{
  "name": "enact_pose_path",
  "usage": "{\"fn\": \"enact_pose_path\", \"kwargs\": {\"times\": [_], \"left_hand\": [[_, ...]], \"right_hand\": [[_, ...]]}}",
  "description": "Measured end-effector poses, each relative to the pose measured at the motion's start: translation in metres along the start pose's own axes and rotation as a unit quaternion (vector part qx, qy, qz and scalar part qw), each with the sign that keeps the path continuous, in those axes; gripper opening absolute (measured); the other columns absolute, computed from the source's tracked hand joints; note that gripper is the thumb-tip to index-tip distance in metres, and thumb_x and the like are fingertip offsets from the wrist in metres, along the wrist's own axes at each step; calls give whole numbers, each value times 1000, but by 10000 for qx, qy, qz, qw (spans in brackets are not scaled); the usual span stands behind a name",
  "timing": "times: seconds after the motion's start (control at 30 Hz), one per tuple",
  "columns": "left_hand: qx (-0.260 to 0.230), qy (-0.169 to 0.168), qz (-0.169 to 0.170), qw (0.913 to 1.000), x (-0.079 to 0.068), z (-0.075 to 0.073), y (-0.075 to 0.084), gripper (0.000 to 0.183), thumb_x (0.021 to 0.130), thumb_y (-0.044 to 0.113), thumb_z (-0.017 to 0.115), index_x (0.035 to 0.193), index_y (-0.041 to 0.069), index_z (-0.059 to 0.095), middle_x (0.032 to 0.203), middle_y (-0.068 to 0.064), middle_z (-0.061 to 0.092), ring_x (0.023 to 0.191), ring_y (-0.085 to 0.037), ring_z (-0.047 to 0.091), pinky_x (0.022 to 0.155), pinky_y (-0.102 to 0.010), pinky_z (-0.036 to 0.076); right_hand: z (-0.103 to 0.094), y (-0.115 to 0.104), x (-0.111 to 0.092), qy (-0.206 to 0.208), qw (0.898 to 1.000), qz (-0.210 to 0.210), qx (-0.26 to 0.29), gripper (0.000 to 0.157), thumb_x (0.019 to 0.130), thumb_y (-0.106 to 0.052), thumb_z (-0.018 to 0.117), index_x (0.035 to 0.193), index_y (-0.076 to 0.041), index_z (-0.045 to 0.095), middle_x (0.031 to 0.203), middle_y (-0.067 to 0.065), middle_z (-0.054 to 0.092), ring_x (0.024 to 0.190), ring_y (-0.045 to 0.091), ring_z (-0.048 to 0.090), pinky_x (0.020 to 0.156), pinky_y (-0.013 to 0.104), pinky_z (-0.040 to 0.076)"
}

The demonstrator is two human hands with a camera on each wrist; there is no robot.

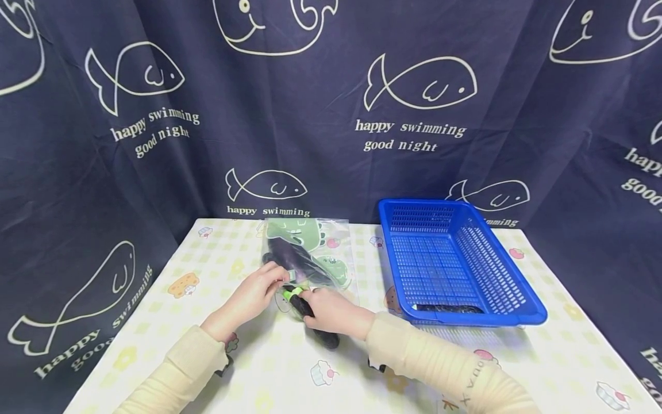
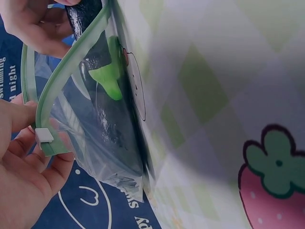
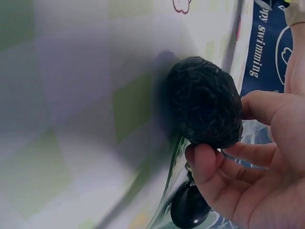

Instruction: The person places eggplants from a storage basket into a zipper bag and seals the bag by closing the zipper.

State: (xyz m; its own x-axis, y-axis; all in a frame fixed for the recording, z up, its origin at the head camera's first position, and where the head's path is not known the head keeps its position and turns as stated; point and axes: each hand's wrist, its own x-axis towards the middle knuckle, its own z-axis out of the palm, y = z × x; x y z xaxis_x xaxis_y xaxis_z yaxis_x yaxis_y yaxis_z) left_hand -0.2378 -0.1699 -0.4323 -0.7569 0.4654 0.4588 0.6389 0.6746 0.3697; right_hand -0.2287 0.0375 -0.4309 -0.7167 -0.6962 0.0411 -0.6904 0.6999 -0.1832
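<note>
A clear zip bag (image 1: 338,230) with green cartoon prints lies on the table, one dark eggplant (image 1: 289,256) inside it. My left hand (image 1: 261,290) pinches the bag's green zip edge (image 2: 55,78), close to the white slider (image 2: 45,135). With thumb and fingers my right hand (image 1: 331,313) grips a second dark eggplant (image 1: 326,338) at the bag's mouth. Its wrinkled, blunt end (image 3: 205,102) points out toward me in the right wrist view. A bright green cap (image 2: 107,81) shows through the plastic in the left wrist view.
At the right stands a blue perforated basket (image 1: 460,319); a long black thing (image 1: 450,309) lies inside along its near wall. The patterned tablecloth (image 1: 155,322) covers the table. Behind hangs a dark blue curtain (image 1: 331,144) with fish drawings.
</note>
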Motion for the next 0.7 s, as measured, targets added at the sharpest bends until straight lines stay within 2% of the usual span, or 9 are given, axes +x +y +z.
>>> {"fn": "enact_pose_path", "kwargs": {"times": [0.13,0.33,0.53,0.7], "left_hand": [[-29,-46,-39,10000,0,-1,1,16,88,1,61,97,15,62,91,9,54,80,-5,54,72,-26,51],[12,-37,-19,10000,-1,-2,1,16,88,1,62,96,15,62,91,9,54,79,-5,53,72,-26,51],[-9,-104,-92,9999,-1,-2,2,16,89,1,61,97,15,62,91,8,55,80,-5,53,73,-26,51],[-33,-124,-133,9998,0,-2,3,15,89,2,60,97,14,63,91,7,55,81,-6,55,74,-27,52]], "right_hand": [[2,-1,1,25,9998,15,-190,43,83,-25,67,120,-5,59,90,8,67,80,17,64,68,28,52],[2,-2,-2,146,9998,-34,-135,41,84,-26,67,119,-5,58,90,8,67,79,17,63,68,29,52],[1,-1,-14,49,9998,69,-165,54,83,-35,69,127,-9,52,94,7,61,76,16,60,64,28,51],[2,3,-27,118,9993,-97,-348,59,81,-36,70,130,-11,49,92,4,56,68,12,53,58,26,48]]}}
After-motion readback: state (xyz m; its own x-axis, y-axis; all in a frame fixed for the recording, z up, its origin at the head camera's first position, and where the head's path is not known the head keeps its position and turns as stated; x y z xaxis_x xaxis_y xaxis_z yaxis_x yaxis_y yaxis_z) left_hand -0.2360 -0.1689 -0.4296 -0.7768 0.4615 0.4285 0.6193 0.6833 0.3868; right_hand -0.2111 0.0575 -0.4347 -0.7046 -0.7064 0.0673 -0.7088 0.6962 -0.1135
